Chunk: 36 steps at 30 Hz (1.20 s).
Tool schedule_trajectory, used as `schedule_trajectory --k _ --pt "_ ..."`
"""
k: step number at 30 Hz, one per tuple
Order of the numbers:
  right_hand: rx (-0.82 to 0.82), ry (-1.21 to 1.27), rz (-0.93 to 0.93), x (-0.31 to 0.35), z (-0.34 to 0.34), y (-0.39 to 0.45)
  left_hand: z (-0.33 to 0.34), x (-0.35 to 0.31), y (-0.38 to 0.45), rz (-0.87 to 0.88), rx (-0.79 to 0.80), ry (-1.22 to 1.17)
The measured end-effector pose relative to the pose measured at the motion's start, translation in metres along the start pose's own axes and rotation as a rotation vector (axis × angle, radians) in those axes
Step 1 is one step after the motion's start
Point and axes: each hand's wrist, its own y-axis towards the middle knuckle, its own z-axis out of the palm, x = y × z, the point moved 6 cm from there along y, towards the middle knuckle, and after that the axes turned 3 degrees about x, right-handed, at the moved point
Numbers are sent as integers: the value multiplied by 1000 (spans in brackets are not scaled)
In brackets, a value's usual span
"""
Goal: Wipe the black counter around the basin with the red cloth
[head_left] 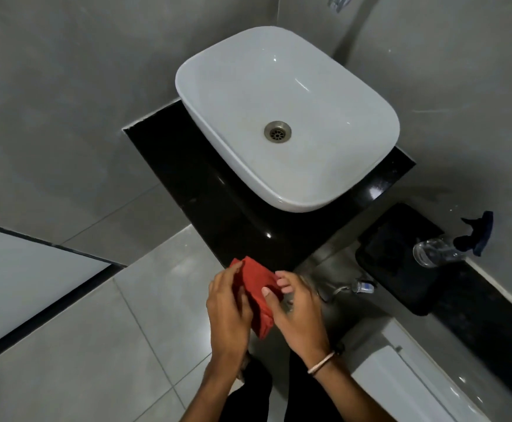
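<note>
A white oval basin (334, 166) with a metal drain sits on the glossy black counter (187, 175), which juts out from a grey tiled wall corner. I hold a folded red cloth (257, 284) in front of the counter's near corner, above the floor. My left hand (227, 312) grips the cloth's left side. On the cloth's right side my right hand (297, 312) pinches it with thumb and fingers. The cloth is off the counter.
A clear spray bottle with a dark blue trigger (449, 245) lies on a black ledge (480, 300) at the right, beside a black mat or pad (401, 257). A small tap (358, 286) shows below the counter. A white fixture (401, 382) stands at lower right; grey floor tiles (90, 345) spread left.
</note>
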Motion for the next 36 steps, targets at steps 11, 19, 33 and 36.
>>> schedule_trajectory --k 11,19,33,36 --pt "8 734 545 -44 24 -3 -3 35 3 -454 146 -81" --pt "-242 1350 592 -83 -54 11 65 -60 29 -77 458 -25" --pt "-691 852 693 -199 -204 96 333 -110 90 51 804 29" --pt "-679 652 662 -195 -210 93 332 -116 90 113 884 139"
